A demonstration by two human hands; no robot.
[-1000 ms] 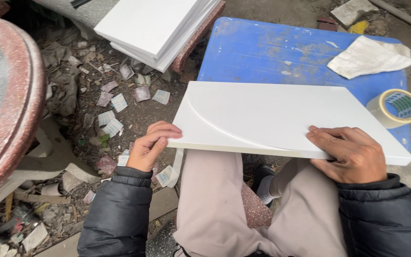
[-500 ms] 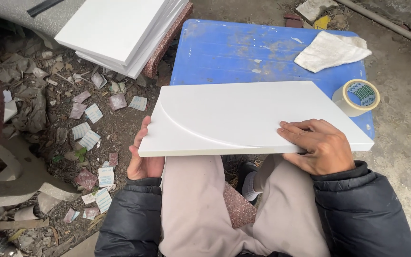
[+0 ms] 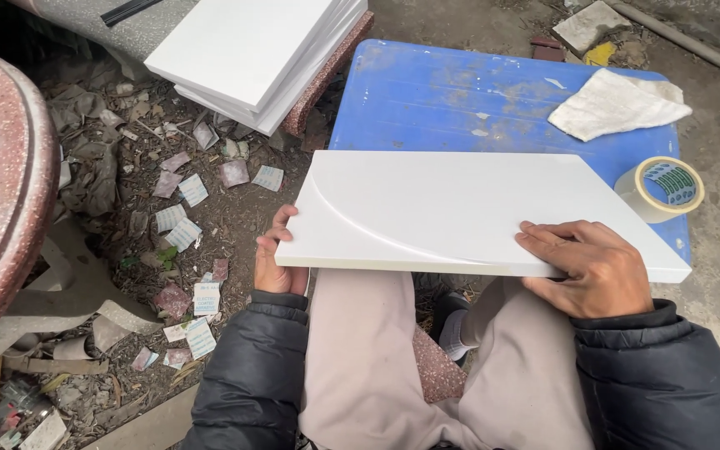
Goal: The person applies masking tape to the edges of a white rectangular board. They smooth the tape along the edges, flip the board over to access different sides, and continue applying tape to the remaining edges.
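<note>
While the person sits with knees apart, a white rectangular panel [image 3: 468,208] lies flat across the lap, its far edge overlapping the near edge of a blue desk [image 3: 460,92]. A shallow curved line runs over the panel's left part. The left hand [image 3: 277,258] takes the panel's near left corner, fingers curled up over the top face and the palm below, so that grip is closed on the panel. The right hand [image 3: 597,267] lies on top near the front edge on the right side, fingers spread flat and pointing left; its thumb is hidden, so I cannot tell whether that grip wraps the edge or only presses down. Both arms wear dark padded sleeves, and the trousers are pale.

On the desk, a roll of tape [image 3: 660,187] stands just beside the panel's right end, and a crumpled white cloth [image 3: 618,104] lies farther back near the right corner. To the left of the desk a stack of white panels [image 3: 260,50] rests on a reddish speckled slab. A round reddish stone tabletop [image 3: 2,183] fills the left edge of the view. The ground between is strewn with small paper labels [image 3: 185,225] and debris.
</note>
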